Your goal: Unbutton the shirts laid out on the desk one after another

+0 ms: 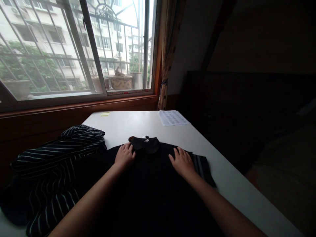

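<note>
A black collared shirt [153, 184] lies spread on the white table, its collar toward the window. The sleeve on the right has grey stripes near its cuff. My left hand [125, 154] rests on the shirt's shoulder just left of the collar, fingers stretched out. On the other shoulder my right hand [182, 162] lies flat with its fingers apart, near the striped sleeve. Something brown and rounded, perhaps a hanger end, peeks out behind the collar; I cannot tell what it is.
A heap of black-and-white striped clothing [59, 154] lies at the left, against the shirt. Printed paper [173, 118] and a yellow note [105, 114] lie on the far part of the white table [130, 120]. Beyond stand a barred window [106, 49] and a tied curtain [166, 65].
</note>
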A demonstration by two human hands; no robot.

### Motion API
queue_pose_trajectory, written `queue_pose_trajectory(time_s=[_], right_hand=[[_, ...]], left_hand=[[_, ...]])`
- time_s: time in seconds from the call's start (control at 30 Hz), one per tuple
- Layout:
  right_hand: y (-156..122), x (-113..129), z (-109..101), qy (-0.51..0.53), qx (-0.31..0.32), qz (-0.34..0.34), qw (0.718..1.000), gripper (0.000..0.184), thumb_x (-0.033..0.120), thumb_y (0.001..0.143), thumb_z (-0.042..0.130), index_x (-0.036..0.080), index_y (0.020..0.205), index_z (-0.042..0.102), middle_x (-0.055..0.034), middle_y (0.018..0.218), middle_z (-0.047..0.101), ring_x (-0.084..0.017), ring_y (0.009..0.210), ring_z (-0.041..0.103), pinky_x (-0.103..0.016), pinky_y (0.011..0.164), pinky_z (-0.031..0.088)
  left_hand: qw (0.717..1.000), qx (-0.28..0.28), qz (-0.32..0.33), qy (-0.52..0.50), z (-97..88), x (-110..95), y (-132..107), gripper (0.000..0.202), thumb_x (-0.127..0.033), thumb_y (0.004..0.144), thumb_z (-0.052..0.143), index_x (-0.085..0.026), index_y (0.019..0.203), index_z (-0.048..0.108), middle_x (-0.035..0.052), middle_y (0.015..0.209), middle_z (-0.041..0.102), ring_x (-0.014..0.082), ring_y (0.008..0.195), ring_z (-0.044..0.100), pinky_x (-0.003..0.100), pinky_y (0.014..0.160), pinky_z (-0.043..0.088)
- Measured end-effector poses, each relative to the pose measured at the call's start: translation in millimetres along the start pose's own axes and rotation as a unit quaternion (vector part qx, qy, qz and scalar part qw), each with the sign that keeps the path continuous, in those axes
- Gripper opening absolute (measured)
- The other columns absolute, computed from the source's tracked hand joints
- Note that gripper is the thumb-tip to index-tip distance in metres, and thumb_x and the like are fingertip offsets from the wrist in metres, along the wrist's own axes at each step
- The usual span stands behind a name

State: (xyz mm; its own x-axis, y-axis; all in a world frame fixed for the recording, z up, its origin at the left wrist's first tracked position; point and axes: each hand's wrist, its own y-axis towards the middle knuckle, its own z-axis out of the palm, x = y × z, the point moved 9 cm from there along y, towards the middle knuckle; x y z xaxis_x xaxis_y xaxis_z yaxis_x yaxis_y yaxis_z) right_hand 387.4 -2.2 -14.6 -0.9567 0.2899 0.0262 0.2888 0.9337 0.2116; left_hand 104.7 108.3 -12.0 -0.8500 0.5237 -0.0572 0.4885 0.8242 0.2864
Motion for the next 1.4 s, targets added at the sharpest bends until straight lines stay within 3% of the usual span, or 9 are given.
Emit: queue_pose_trajectory(time_s=[0.3, 0.53, 0.7, 0.87, 1.03, 1.2, 1.4], right_hand=[[22.2, -6.7, 12.4, 0.006, 0.018, 0.009, 1.0, 0.064, 0.052, 0.098, 0.035, 0.011, 0.146, 0.042, -0.0175, 0.153, 0.039, -0.03, 0.141, 0.033, -0.047, 0.116, 0.019], [34.3, -14.4, 24.6, 0.019, 0.029, 0.008, 0.999, 0.067, 0.056, 0.098, 0.028, 0.014, 0.149, 0.037, -0.0143, 0.157, 0.033, -0.028, 0.145, 0.028, -0.047, 0.118, 0.018], [34.0, -15.1, 25.0, 0.023, 0.014, 0.0, 1.0, 0.066, 0.056, 0.098, 0.029, 0.015, 0.149, 0.037, -0.0143, 0.156, 0.034, -0.027, 0.145, 0.028, -0.047, 0.118, 0.017], [30.9, -12.0, 18.1, 0.023, -0.018, -0.007, 1.0, 0.061, 0.051, 0.098, 0.033, 0.014, 0.146, 0.041, -0.0163, 0.152, 0.039, -0.029, 0.141, 0.033, -0.046, 0.118, 0.017], [29.7, -12.6, 14.8, 0.024, -0.031, -0.015, 0.999, 0.06, 0.05, 0.098, 0.035, 0.014, 0.145, 0.043, -0.015, 0.15, 0.042, -0.028, 0.14, 0.034, -0.045, 0.117, 0.02], [31.3, -20.4, 17.1, 0.027, -0.026, -0.017, 0.999, 0.059, 0.051, 0.098, 0.035, 0.015, 0.144, 0.044, -0.0115, 0.151, 0.042, -0.026, 0.142, 0.032, -0.044, 0.117, 0.021], [39.6, -33.0, 20.4, 0.026, -0.014, -0.018, 0.999, 0.06, 0.052, 0.098, 0.032, 0.017, 0.146, 0.041, -0.0096, 0.154, 0.039, -0.025, 0.143, 0.03, -0.044, 0.118, 0.021]], left_hand=[[1.0, 0.009, -0.026, -0.002, 8.4, 8.2, 16.1, 0.05, -0.042, 0.098, 0.039, -0.014, 0.138, 0.05, 0.0141, 0.15, 0.044, 0.0293, 0.139, 0.037, 0.045, 0.117, 0.025], [0.999, 0.02, -0.031, -0.011, 13.7, 7.7, 20.2, 0.056, -0.043, 0.097, 0.038, -0.013, 0.144, 0.044, 0.0141, 0.157, 0.033, 0.0303, 0.144, 0.029, 0.049, 0.117, 0.023], [1.0, -0.007, -0.029, -0.01, 0.0, 3.2, 11.1, 0.049, -0.04, 0.098, 0.037, -0.018, 0.14, 0.047, 0.0138, 0.15, 0.043, 0.0338, 0.14, 0.032, 0.052, 0.115, 0.024], [1.0, -0.008, 0.023, -0.008, -9.7, -7.9, 7.2, 0.038, -0.033, 0.099, 0.038, -0.015, 0.126, 0.059, 0.0148, 0.134, 0.054, 0.031, 0.13, 0.042, 0.044, 0.113, 0.032], [0.996, 0.03, 0.083, -0.011, 1.5, -17.6, 14.8, 0.04, -0.036, 0.099, 0.043, -0.018, 0.131, 0.057, 0.0111, 0.14, 0.054, 0.0286, 0.137, 0.038, 0.045, 0.118, 0.025], [0.995, 0.059, 0.08, -0.017, 17.5, -23.6, 20.9, 0.044, -0.042, 0.101, 0.037, -0.024, 0.14, 0.05, 0.0085, 0.152, 0.044, 0.0302, 0.145, 0.03, 0.056, 0.118, 0.021], [0.994, 0.068, 0.075, -0.025, 28.1, -31.8, 30.4, 0.05, -0.045, 0.103, 0.032, -0.026, 0.148, 0.04, 0.0097, 0.156, 0.038, 0.0306, 0.148, 0.025, 0.058, 0.119, 0.015]])
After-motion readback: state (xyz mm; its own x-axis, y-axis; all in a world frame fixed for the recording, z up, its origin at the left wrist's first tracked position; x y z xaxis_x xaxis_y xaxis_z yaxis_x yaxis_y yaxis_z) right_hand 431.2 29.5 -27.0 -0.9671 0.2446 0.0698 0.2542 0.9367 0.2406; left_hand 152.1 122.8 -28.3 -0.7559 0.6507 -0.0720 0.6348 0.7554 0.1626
